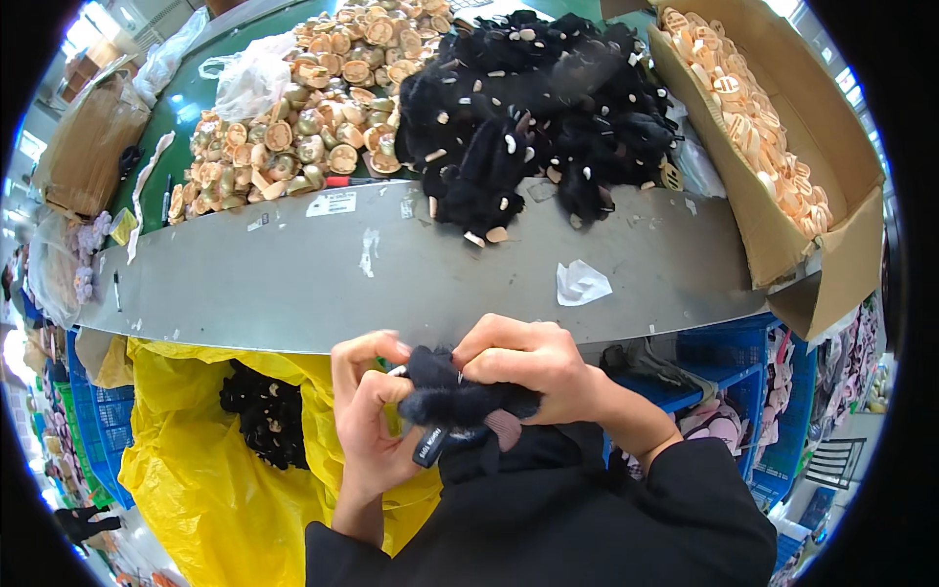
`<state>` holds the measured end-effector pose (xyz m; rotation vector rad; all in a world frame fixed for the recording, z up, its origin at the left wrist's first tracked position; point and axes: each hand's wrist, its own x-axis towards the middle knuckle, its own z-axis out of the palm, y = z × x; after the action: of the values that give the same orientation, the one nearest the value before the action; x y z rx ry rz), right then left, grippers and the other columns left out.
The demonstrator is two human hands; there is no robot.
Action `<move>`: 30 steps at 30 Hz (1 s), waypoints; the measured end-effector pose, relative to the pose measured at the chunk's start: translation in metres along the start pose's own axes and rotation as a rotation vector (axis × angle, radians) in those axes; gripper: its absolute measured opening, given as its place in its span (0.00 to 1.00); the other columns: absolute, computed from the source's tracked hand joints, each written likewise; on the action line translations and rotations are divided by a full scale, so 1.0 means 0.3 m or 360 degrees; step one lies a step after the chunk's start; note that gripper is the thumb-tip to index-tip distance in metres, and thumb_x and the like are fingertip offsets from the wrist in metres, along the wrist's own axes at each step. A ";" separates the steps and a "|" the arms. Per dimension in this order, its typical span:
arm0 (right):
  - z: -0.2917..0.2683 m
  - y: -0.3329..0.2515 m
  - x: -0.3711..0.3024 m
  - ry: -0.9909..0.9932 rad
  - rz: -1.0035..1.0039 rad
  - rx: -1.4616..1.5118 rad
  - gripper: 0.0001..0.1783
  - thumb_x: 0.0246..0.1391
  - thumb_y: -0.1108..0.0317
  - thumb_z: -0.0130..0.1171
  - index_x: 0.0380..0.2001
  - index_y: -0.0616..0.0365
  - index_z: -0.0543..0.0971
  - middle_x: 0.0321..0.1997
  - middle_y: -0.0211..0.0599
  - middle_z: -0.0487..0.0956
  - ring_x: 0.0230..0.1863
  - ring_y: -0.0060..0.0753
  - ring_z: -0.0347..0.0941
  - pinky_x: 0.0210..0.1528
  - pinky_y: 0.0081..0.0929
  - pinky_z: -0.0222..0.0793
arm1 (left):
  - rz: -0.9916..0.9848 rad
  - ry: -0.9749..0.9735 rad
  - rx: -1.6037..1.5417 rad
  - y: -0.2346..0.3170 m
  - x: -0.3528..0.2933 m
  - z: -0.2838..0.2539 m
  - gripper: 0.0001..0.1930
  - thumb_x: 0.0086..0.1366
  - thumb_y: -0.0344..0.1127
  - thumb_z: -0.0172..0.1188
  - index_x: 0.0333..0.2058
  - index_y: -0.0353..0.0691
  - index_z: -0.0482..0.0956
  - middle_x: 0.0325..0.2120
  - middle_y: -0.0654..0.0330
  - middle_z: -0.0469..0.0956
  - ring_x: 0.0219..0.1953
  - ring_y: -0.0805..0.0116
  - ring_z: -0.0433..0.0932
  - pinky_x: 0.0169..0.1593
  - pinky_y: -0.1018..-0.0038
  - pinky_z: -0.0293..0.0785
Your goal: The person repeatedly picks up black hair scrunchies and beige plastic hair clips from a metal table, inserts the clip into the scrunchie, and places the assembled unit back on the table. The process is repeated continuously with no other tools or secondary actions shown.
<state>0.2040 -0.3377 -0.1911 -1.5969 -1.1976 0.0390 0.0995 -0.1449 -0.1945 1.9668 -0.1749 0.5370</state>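
Observation:
In front of my body, just off the near edge of the grey table [460,264], I hold a small black plush piece [435,377] in both hands. My left hand [367,416] grips its left side, and a small white bit shows by those fingers. My right hand [533,367] pinches its upper right edge with thumb and forefinger. A dark fabric label [428,446] and a greyish-pink flap [504,428] hang from the underside. Whether anything thin sits between my right fingertips is too small to tell.
Black plush pieces [548,78] lie heaped at the table's back, beside round beige-and-gold shells [313,127]. A cardboard box [709,147] of flat peach-coloured parts stands right. A paper scrap [582,283] lies nearer. Below left is a yellow bag [205,489]; blue crates [719,352] flank the right.

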 end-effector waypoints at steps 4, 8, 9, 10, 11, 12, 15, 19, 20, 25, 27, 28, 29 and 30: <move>-0.012 0.009 -0.033 -0.0014 -0.0017 0.0144 0.17 0.39 0.74 0.74 0.35 0.60 0.80 0.42 0.41 0.79 0.36 0.42 0.80 0.36 0.29 0.78 | -0.0112 0.0063 -0.0596 0.024 0.011 0.077 0.16 0.53 0.17 0.68 0.31 0.40 0.68 0.47 0.48 0.68 0.46 0.56 0.78 0.54 0.62 0.79; -0.007 0.024 -0.066 0.0089 -0.0020 0.0240 0.21 0.35 0.78 0.73 0.37 0.57 0.80 0.45 0.40 0.78 0.40 0.44 0.80 0.40 0.30 0.79 | -0.0039 0.0010 -0.0589 0.022 0.012 0.094 0.17 0.55 0.16 0.67 0.31 0.40 0.66 0.47 0.46 0.70 0.44 0.55 0.81 0.51 0.64 0.80; -0.006 0.028 -0.071 0.0104 -0.0025 0.0253 0.20 0.35 0.78 0.72 0.37 0.58 0.80 0.44 0.40 0.78 0.40 0.43 0.81 0.41 0.29 0.79 | 0.0006 0.0026 -0.0507 0.021 -0.007 0.095 0.17 0.55 0.16 0.68 0.31 0.40 0.66 0.47 0.46 0.70 0.45 0.55 0.80 0.51 0.64 0.80; -0.002 0.029 -0.074 0.0147 -0.0018 0.0250 0.17 0.38 0.77 0.73 0.35 0.60 0.81 0.43 0.41 0.79 0.39 0.42 0.81 0.41 0.29 0.79 | 0.0051 0.0042 -0.0425 0.018 -0.025 0.098 0.17 0.55 0.16 0.68 0.31 0.40 0.66 0.47 0.46 0.71 0.45 0.56 0.80 0.50 0.64 0.80; 0.006 0.028 -0.074 0.0190 -0.0011 0.0247 0.13 0.41 0.76 0.73 0.33 0.62 0.81 0.41 0.42 0.80 0.39 0.41 0.81 0.40 0.30 0.79 | 0.0099 0.0120 -0.0373 0.004 -0.043 0.109 0.17 0.55 0.20 0.70 0.31 0.41 0.67 0.45 0.49 0.70 0.44 0.57 0.80 0.48 0.64 0.80; 0.014 0.022 -0.076 0.0235 0.0003 0.0239 0.11 0.43 0.74 0.73 0.31 0.64 0.82 0.40 0.43 0.81 0.38 0.39 0.81 0.40 0.30 0.79 | 0.0136 0.0175 -0.0204 0.012 -0.059 0.111 0.17 0.55 0.22 0.71 0.32 0.41 0.68 0.45 0.50 0.70 0.44 0.57 0.80 0.48 0.64 0.80; 0.073 0.028 -0.113 0.0426 0.0015 0.0032 0.13 0.43 0.70 0.75 0.30 0.64 0.82 0.40 0.44 0.81 0.40 0.41 0.82 0.42 0.31 0.80 | 0.0223 0.0313 0.0180 0.020 -0.082 0.117 0.18 0.53 0.28 0.75 0.35 0.42 0.70 0.43 0.53 0.68 0.43 0.56 0.80 0.47 0.62 0.81; 0.118 0.030 -0.109 0.0584 -0.0183 -0.0129 0.15 0.36 0.73 0.72 0.31 0.63 0.80 0.41 0.42 0.79 0.36 0.45 0.80 0.39 0.33 0.80 | 0.0190 0.0469 0.0160 0.026 -0.082 0.152 0.24 0.54 0.30 0.76 0.42 0.41 0.68 0.44 0.51 0.70 0.42 0.53 0.81 0.47 0.59 0.82; 0.145 0.015 -0.120 0.0551 -0.0121 -0.0128 0.15 0.39 0.70 0.72 0.31 0.63 0.80 0.43 0.43 0.78 0.40 0.46 0.79 0.43 0.36 0.80 | 0.0156 0.0590 0.0033 0.015 -0.077 0.170 0.31 0.51 0.39 0.78 0.46 0.41 0.66 0.45 0.51 0.70 0.43 0.53 0.80 0.48 0.60 0.82; 0.138 0.013 -0.150 0.0515 0.0045 -0.0110 0.21 0.41 0.61 0.73 0.32 0.63 0.76 0.46 0.47 0.76 0.47 0.51 0.74 0.52 0.45 0.76 | -0.0137 0.0651 0.0049 -0.013 -0.105 0.197 0.38 0.52 0.46 0.77 0.55 0.33 0.66 0.45 0.48 0.72 0.43 0.54 0.80 0.50 0.61 0.81; 0.137 0.015 -0.160 0.0581 0.0239 0.0233 0.29 0.42 0.59 0.74 0.43 0.63 0.73 0.47 0.51 0.75 0.45 0.51 0.75 0.51 0.36 0.75 | 0.0184 0.0528 0.0368 -0.014 -0.069 0.195 0.24 0.54 0.34 0.75 0.48 0.32 0.80 0.42 0.48 0.75 0.42 0.54 0.79 0.45 0.64 0.80; 0.144 0.016 -0.149 0.0633 0.0291 0.0262 0.33 0.47 0.60 0.73 0.50 0.61 0.67 0.48 0.49 0.74 0.45 0.42 0.76 0.48 0.30 0.75 | 0.0187 0.0444 0.0455 -0.016 -0.075 0.201 0.23 0.49 0.31 0.75 0.46 0.34 0.83 0.42 0.50 0.75 0.43 0.56 0.78 0.44 0.66 0.78; 0.149 0.017 -0.148 0.0708 0.0455 0.0434 0.34 0.49 0.60 0.72 0.52 0.60 0.65 0.46 0.46 0.75 0.43 0.37 0.76 0.46 0.29 0.74 | 0.0087 0.0334 0.0464 0.000 -0.072 0.204 0.24 0.48 0.30 0.75 0.46 0.35 0.84 0.41 0.51 0.76 0.43 0.57 0.78 0.44 0.67 0.77; 0.152 0.019 -0.151 0.0784 0.0620 0.0606 0.35 0.51 0.61 0.71 0.54 0.60 0.62 0.44 0.43 0.76 0.42 0.31 0.76 0.44 0.27 0.74 | -0.0012 0.0224 0.0471 0.025 -0.054 0.204 0.25 0.46 0.28 0.74 0.46 0.36 0.84 0.41 0.52 0.76 0.43 0.58 0.77 0.44 0.68 0.77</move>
<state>0.1597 -0.3361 -0.2379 -1.3700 -0.4572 0.1104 0.1003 -0.2045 -0.2174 2.2040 0.0017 0.7272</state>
